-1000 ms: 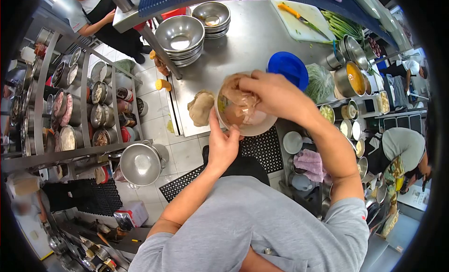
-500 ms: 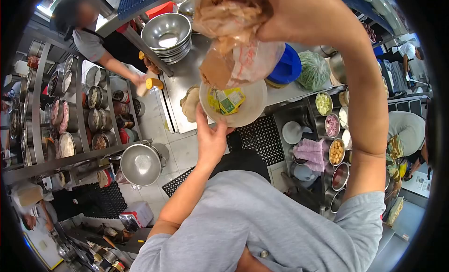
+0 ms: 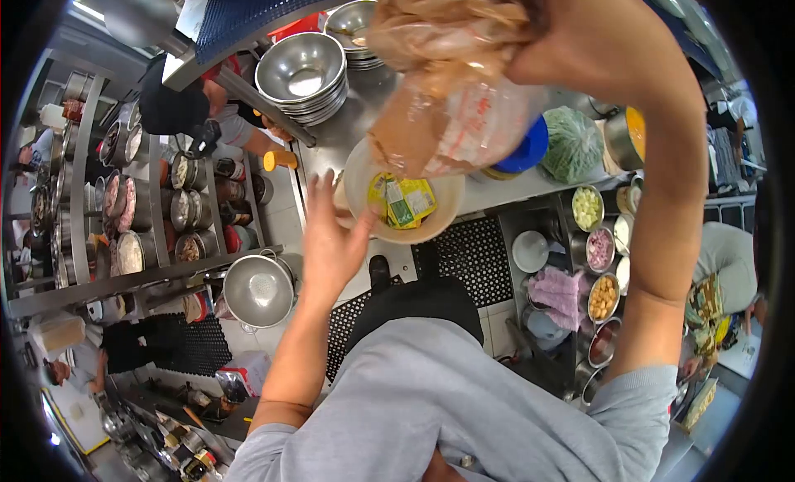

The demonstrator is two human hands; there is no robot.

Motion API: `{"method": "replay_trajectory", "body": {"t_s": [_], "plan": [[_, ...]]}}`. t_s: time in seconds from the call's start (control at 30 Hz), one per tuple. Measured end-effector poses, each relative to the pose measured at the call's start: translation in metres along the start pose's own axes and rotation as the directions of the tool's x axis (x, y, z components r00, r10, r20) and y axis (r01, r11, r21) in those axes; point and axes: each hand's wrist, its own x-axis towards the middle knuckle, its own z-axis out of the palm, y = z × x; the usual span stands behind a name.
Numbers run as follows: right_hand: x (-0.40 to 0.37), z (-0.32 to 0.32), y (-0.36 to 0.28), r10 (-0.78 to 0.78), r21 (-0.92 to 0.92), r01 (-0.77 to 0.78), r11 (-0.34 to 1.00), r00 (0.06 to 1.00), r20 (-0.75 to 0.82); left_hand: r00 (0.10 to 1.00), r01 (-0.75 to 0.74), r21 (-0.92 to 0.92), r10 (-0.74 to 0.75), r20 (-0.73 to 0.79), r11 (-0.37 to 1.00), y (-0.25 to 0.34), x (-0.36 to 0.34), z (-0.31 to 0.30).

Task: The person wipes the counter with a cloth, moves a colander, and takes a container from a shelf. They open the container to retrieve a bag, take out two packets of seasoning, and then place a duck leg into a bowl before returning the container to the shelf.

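Observation:
My right hand point(image 3: 571, 47) grips the bunched top of a clear plastic bag point(image 3: 464, 118) with red print and brown contents. The bag hangs over a pale round bowl point(image 3: 447, 213), covering part of its far rim. Yellow-and-green packets point(image 3: 403, 202) lie inside the bowl. At the bowl's left side is my left hand point(image 3: 330, 246), open with fingers spread, its thumb overlapping the rim. Part of a tan bundle shows behind that hand.
Stacked metal bowls point(image 3: 300, 72) stand at the back left of the steel counter. Right of the bag are a blue-lidded tub point(image 3: 526, 147) and a wrapped green vegetable point(image 3: 573, 144). Pans of chopped ingredients point(image 3: 603, 296) line the right. Another person point(image 3: 178, 101) stands at upper left.
My left hand has let go of the bowl's near edge, moved left and spread its fingers. In view, the bag and right hand have shifted right. The other person now bends lower.

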Motion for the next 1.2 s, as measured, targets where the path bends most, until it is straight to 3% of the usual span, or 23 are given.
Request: {"method": "replay_trajectory", "body": {"t_s": [0.03, 0.07, 0.1, 0.13, 0.2, 0.33, 0.47, 0.57, 0.67, 0.73, 0.83, 0.93, 1.03, 1.13, 1.2], "plan": [[-0.002, 0.0, 0.016, -0.018, 0.043, 0.019, 0.999, 1.0, -0.017, 0.999, -0.017, 0.045, 0.019, -0.049, 0.999, 0.017, 0.011, -0.012], [-0.003, 0.003, 0.035, -0.036, 0.099, 0.04, 0.994, 0.999, -0.036, 0.987, -0.159, 0.105, 0.158, 0.013, 0.982, 0.022, 0.028, -0.016], [-0.003, 0.006, 0.055, -0.043, 0.144, 0.049, 0.988, 0.998, -0.046, 0.947, -0.231, 0.196, 0.173, 0.272, 0.953, 0.029, 0.047, -0.01], [-0.004, 0.009, 0.071, -0.044, 0.179, 0.052, 0.983, 0.998, -0.05, 0.845, -0.316, 0.255, 0.149, 0.514, 0.914, 0.036, 0.067, 0.003], [-0.007, 0.013, 0.1, -0.037, 0.24, 0.049, 0.969, 0.998, -0.053, 0.487, -0.491, 0.413, -0.151, 0.86, 0.767, 0.032, 0.101, 0.059], [-0.011, 0.017, 0.145, -0.023, 0.341, 0.04, 0.939, 0.998, -0.053, 0.4, -0.661, 0.345, -0.075, 0.913, 0.666, -0.047, 0.094, 0.127], [-0.014, 0.021, 0.175, -0.002, 0.409, 0.025, 0.912, 0.998, -0.057, 0.294, -0.749, 0.271, -0.063, 0.954, 0.605, -0.042, 0.102, 0.141], [-0.019, 0.026, 0.181, 0.112, 0.481, -0.082, 0.873, 0.993, -0.034, 0.317, -0.67, 0.285, -0.083, 0.945, 0.685, -0.026, 0.11, 0.137], [-0.016, 0.02, 0.182, 0.102, 0.472, -0.067, 0.879, 0.994, -0.049, 0.409, -0.557, 0.297, -0.055, 0.911, 0.775, -0.016, 0.106, 0.122], [-0.015, 0.018, 0.18, 0.094, 0.466, -0.057, 0.883, 0.994, -0.056, 0.316, -0.617, 0.288, -0.105, 0.943, 0.733, 0.036, 0.117, 0.076], [-0.012, 0.015, 0.175, 0.08, 0.459, -0.044, 0.888, 0.995, -0.061, 0.415, -0.559, 0.283, -0.032, 0.909, 0.78, 0.085, 0.123, -0.002], [-0.007, 0.012, 0.169, 0.067, 0.45, -0.031, 0.892, 0.996, -0.063, 0.496, -0.533, 0.245, 0.064, 0.866, 0.81, 0.08, 0.129, -0.052], [-0.003, 0.013, 0.16, 0.049, 0.442, -0.014, 0.897, 0.997, -0.067, 0.478, -0.498, 0.21, 0.065, 0.876, 0.842, 0.09, 0.132, -0.068], [0.003, 0.014, 0.15, 0.022, 0.426, 0.011, 0.905, 0.997, -0.072, 0.431, -0.466, 0.185, 0.04, 0.901, 0.865, 0.084, 0.123, -0.044], [0.005, 0.016, 0.143, 0.007, 0.417, 0.025, 0.909, 0.997, -0.076, 0.352, -0.505, 0.297, -0.121, 0.928, 0.81, 0.073, 0.12, -0.008]]}}
